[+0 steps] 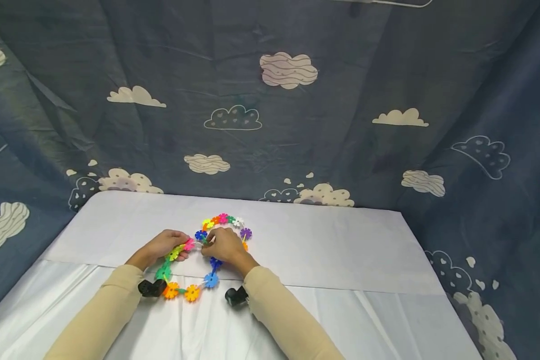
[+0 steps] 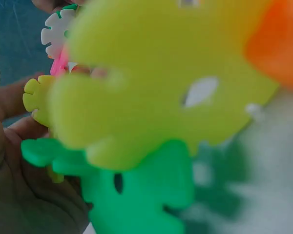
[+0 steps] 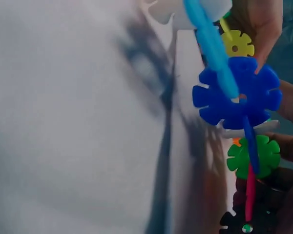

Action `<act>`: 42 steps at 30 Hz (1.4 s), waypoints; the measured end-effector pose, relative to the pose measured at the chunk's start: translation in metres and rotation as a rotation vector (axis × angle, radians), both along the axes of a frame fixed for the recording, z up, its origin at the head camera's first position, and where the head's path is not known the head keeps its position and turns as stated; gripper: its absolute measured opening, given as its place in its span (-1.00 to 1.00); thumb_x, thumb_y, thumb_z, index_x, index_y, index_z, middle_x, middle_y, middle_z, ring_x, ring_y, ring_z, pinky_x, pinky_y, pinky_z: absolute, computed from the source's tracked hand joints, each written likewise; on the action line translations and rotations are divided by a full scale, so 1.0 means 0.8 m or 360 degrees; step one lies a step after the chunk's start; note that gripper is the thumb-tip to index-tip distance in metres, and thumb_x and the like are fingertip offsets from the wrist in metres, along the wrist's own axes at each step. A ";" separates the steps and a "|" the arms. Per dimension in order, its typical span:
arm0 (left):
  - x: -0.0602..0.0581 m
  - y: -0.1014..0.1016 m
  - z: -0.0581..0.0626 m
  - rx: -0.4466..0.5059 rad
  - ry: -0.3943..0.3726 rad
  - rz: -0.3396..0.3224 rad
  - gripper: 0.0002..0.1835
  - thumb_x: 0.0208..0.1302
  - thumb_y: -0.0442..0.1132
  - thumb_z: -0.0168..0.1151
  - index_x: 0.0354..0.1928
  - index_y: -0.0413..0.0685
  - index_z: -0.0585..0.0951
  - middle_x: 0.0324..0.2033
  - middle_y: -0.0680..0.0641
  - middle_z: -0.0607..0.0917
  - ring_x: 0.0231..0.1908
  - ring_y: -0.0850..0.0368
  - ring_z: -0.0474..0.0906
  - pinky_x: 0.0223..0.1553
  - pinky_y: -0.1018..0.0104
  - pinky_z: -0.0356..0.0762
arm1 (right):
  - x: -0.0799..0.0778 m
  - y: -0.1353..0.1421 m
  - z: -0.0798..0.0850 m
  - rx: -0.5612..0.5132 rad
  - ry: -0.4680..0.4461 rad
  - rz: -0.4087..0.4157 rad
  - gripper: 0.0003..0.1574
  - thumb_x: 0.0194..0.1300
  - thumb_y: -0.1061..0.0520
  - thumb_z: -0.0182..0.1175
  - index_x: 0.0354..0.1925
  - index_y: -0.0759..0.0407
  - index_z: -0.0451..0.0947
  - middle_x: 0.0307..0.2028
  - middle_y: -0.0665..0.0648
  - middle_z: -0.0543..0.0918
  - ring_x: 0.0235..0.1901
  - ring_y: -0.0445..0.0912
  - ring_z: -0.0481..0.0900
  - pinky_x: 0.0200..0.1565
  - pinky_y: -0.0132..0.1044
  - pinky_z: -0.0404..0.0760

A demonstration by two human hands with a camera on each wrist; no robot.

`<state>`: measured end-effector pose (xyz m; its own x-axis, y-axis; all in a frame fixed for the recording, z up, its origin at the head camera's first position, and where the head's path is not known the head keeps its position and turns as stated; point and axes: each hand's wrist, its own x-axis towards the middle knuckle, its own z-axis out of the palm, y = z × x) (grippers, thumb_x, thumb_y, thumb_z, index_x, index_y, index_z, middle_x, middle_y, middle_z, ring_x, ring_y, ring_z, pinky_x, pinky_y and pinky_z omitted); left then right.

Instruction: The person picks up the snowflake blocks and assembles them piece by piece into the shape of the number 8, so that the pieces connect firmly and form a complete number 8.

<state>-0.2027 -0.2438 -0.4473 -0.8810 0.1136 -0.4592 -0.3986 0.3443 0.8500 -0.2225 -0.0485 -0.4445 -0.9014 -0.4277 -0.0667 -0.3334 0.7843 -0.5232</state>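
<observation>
Notched plastic discs, slotted into one another, form a colourful chain of interlocking discs (image 1: pixel 192 293) that loops on and just above the white table. My left hand (image 1: pixel 162 245) pinches it near a pink disc (image 1: pixel 189 244). Opposite, the fingers of my right hand (image 1: pixel 227 247) grip it by a white piece, close to a dark blue disc (image 1: pixel 200 235). Large in the left wrist view are a blurred yellow disc (image 2: pixel 136 97) and a green disc (image 2: pixel 136 200). A blue disc (image 3: pixel 239 92) and a smaller green disc (image 3: pixel 254 156) hang beside my right hand in its wrist view.
Beyond my right hand, an arc of discs with a purple one (image 1: pixel 246 233) lies on the white-covered table (image 1: pixel 324 250). Black wrist cameras (image 1: pixel 152 288) sit under both sleeves. A dark cloud-patterned curtain (image 1: pixel 252 85) stands behind and at both sides.
</observation>
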 end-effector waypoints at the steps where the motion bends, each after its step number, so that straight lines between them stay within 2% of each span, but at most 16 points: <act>1: -0.001 0.001 0.000 -0.0006 0.0001 -0.0006 -0.62 0.53 -0.24 -0.13 0.16 -0.45 0.37 -0.33 -0.12 0.60 -0.47 0.18 0.62 -0.33 0.32 0.67 | 0.000 0.001 0.000 -0.0008 0.0000 0.0012 -0.68 0.05 -0.08 0.41 -0.23 0.02 0.68 -0.41 -0.11 0.62 -0.33 -0.18 0.47 -0.34 -0.37 0.47; 6: -0.003 0.003 -0.003 -0.0042 -0.0006 0.0037 -0.65 0.51 -0.25 -0.07 0.11 -0.43 0.42 -0.32 -0.13 0.60 -0.46 0.17 0.63 -0.32 0.32 0.67 | -0.001 0.006 -0.003 -0.0046 0.0023 0.0088 -0.65 0.04 -0.03 0.43 -0.18 0.05 0.69 -0.38 -0.11 0.65 -0.36 -0.22 0.49 -0.34 -0.42 0.48; 13: 0.000 0.007 -0.008 -0.0012 0.0028 0.0123 -0.70 0.49 -0.30 -0.05 0.03 -0.45 0.47 -0.34 -0.16 0.65 -0.43 0.14 0.67 -0.31 0.29 0.68 | -0.003 0.007 -0.009 -0.0104 0.0102 0.0172 -0.63 0.04 0.03 0.43 -0.18 0.17 0.69 -0.43 -0.06 0.63 -0.41 -0.25 0.49 -0.33 -0.49 0.48; 19: 0.004 0.013 -0.008 -0.0012 0.0036 0.0169 -0.69 0.49 -0.33 -0.05 0.06 -0.51 0.43 -0.23 -0.23 0.64 -0.42 0.17 0.66 -0.31 0.29 0.68 | -0.003 0.008 -0.012 -0.0166 0.0036 0.0217 -0.59 0.04 0.05 0.47 -0.13 0.21 0.71 -0.28 0.02 0.73 -0.30 -0.24 0.58 -0.18 -0.47 0.55; 26: 0.007 0.021 -0.007 0.0025 0.0049 0.0218 -0.70 0.47 -0.37 -0.05 0.05 -0.55 0.43 -0.20 -0.27 0.63 -0.42 0.15 0.67 -0.30 0.28 0.68 | -0.007 0.008 -0.012 -0.0151 -0.0017 0.0266 -0.58 0.10 0.05 0.45 -0.09 0.24 0.69 -0.28 0.02 0.72 -0.35 -0.28 0.52 -0.22 -0.50 0.53; 31: 0.008 0.025 -0.006 -0.0025 0.0039 0.0224 -0.71 0.48 -0.36 -0.05 0.04 -0.52 0.45 -0.20 -0.27 0.62 -0.42 0.16 0.66 -0.30 0.29 0.68 | -0.007 0.008 -0.011 -0.0129 -0.0035 0.0265 -0.59 0.13 0.04 0.42 -0.08 0.23 0.69 -0.30 0.00 0.71 -0.39 -0.28 0.48 -0.26 -0.49 0.50; 37: 0.007 0.026 -0.006 -0.0060 0.0066 0.0183 -0.70 0.48 -0.33 -0.04 0.03 -0.50 0.46 -0.26 -0.21 0.64 -0.44 0.19 0.64 -0.31 0.31 0.67 | -0.007 0.011 -0.009 -0.0068 -0.0001 0.0229 -0.60 0.14 0.01 0.41 -0.08 0.18 0.70 -0.30 -0.04 0.71 -0.26 -0.23 0.51 -0.09 -0.40 0.52; 42: 0.010 0.029 -0.007 -0.0214 0.0136 0.0104 -0.70 0.47 -0.25 0.01 0.00 -0.41 0.53 -0.31 -0.14 0.64 -0.44 0.18 0.58 -0.35 0.37 0.62 | -0.010 0.019 -0.007 -0.0051 -0.0005 0.0247 -0.58 0.09 -0.02 0.44 -0.11 0.14 0.68 -0.37 -0.10 0.67 -0.30 -0.24 0.51 -0.16 -0.42 0.52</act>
<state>-0.1949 -0.2204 -0.4526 -0.9209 -0.0029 -0.3897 -0.3524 0.4330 0.8296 -0.2308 -0.0330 -0.4503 -0.8241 -0.5639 -0.0533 -0.4477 0.7061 -0.5486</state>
